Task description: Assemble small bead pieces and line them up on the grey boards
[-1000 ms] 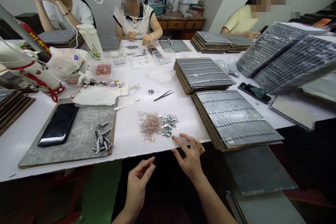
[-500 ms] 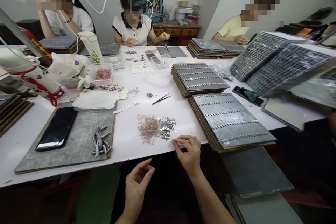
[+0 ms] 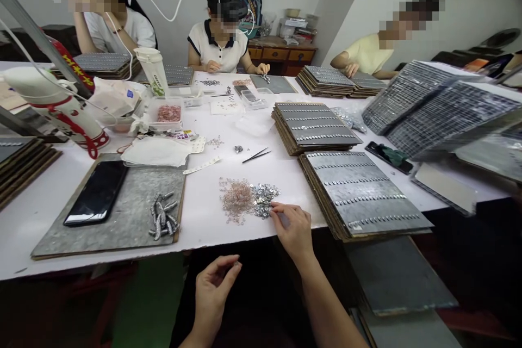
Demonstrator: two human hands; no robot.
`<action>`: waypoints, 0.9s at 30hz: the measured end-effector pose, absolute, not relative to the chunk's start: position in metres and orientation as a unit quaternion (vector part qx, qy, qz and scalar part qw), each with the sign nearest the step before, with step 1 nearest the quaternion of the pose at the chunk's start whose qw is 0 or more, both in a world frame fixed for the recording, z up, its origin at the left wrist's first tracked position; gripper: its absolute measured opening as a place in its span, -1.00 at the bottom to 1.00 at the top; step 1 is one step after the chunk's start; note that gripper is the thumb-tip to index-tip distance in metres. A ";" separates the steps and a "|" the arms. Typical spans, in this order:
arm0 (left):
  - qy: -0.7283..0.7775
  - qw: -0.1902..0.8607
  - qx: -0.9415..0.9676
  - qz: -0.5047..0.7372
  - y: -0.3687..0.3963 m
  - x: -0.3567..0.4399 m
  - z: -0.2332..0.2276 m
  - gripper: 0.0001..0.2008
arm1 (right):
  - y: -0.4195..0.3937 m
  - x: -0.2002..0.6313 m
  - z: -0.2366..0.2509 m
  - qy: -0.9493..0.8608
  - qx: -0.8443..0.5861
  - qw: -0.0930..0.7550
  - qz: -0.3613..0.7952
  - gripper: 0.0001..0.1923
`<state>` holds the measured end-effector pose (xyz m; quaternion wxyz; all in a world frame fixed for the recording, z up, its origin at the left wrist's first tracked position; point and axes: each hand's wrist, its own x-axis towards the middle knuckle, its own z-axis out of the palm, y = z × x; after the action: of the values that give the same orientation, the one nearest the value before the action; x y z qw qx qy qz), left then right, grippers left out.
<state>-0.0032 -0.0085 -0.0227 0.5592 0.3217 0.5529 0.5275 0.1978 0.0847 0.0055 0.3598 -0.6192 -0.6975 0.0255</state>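
Right hand (image 3: 292, 227) spans the table edge (image 3: 232, 240) at silver discs (image 3: 264, 199), clear of boards (image 3: 365, 191)

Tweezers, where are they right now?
In the head view, the black tweezers lie near the middle of the white table, just right of a small silver cluster and beyond the silver discs by the right hand.

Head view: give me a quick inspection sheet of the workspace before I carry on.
Surface: white table, crowded, especially at left
Job's things: pinkish pile directly beside silver pile
Clutter: phone on grey board; tweezers; pale cup
Hands: left hand short of the near edge, thumb and forefinger close, contents too small to tell; right hand with fingertips at the silver pile's edge
Cables: white cables hanging at upper left
Surroundings: three co-workers seated beyond the table
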 end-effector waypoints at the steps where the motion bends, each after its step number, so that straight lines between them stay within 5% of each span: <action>1: 0.553 0.557 0.323 0.529 -0.008 -0.003 -0.023 -0.76 | 0.081 0.197 0.007 -0.696 -0.618 0.366 0.023 -0.93; 10: 0.540 0.558 0.338 0.532 -0.008 -0.006 -0.017 -0.78 | 0.050 0.190 0.016 -0.684 -0.553 0.459 0.125 -0.92; 27: 0.539 0.540 0.374 0.527 -0.011 -0.012 -0.008 -0.79 | 0.018 0.135 0.016 -0.652 -0.493 0.395 0.419 -0.91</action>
<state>-0.0118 -0.0107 -0.0075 0.5403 0.3736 0.5389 0.5274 0.1352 0.0177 0.0162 0.3951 -0.4931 -0.6520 0.4192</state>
